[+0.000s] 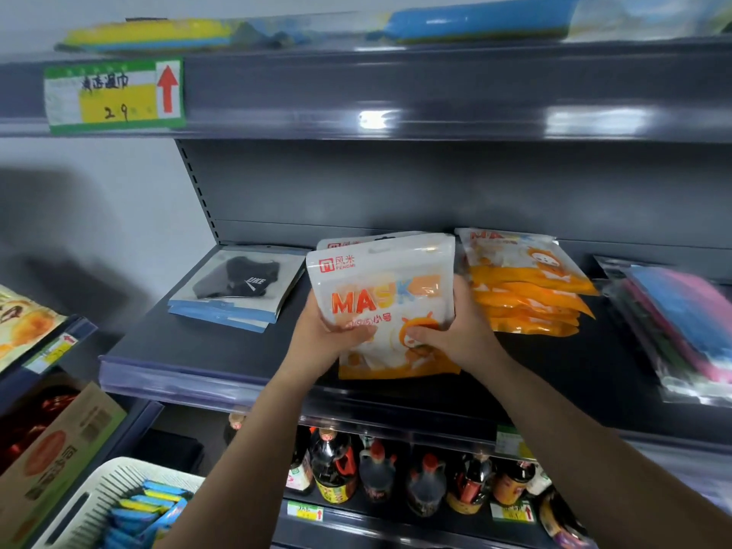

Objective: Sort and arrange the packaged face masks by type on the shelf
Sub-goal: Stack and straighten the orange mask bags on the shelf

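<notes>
I hold a small stack of white and orange MASK packs (380, 287) upright over the middle of the dark shelf (166, 342). My left hand (328, 338) grips its lower left edge and my right hand (455, 330) grips its lower right side. Just right of it lies a pile of the same orange mask packs (527, 283). A short stack of clear packs with black masks (233, 287) lies at the shelf's left. Clear packs of pink and blue masks (673, 326) lie at the far right.
A white basket (107, 493) with blue and yellow packs stands at the lower left, beside a cardboard box (59, 441). Dark sauce bottles (356, 465) fill the shelf below. The shelf above carries blue and yellow packs (158, 33) and a price tag (115, 95).
</notes>
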Tool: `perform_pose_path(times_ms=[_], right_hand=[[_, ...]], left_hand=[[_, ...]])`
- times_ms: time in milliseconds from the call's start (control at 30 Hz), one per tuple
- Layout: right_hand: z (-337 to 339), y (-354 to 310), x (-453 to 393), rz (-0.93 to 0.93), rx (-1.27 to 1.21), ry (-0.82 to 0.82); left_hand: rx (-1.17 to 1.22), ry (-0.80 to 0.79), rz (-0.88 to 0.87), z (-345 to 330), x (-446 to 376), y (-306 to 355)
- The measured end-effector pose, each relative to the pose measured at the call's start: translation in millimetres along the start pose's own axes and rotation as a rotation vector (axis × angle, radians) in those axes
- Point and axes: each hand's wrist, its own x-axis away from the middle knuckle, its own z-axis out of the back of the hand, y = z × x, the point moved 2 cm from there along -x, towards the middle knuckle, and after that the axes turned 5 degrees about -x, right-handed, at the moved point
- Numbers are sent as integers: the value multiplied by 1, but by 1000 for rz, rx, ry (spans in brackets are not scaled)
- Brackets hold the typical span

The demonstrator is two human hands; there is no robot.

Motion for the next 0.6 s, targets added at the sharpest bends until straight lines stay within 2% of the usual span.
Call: perform_pose_path(times_ms=[100, 167, 367, 467, 600], right_hand=[[-2, 0, 1, 28, -118, 40], [-1, -7, 0, 56, -146, 59], [0, 3, 8, 8, -164, 33], [0, 5, 12, 22, -177, 16], [2, -7, 10, 99, -191, 80]], left_hand=[[-28, 104, -53, -1, 1, 8], [-49, 118, -95, -1, -1, 15], [-98, -2, 18, -5, 9, -1], [-130, 91, -2, -5, 11, -1], [-105, 151, -93, -6, 9, 13]])
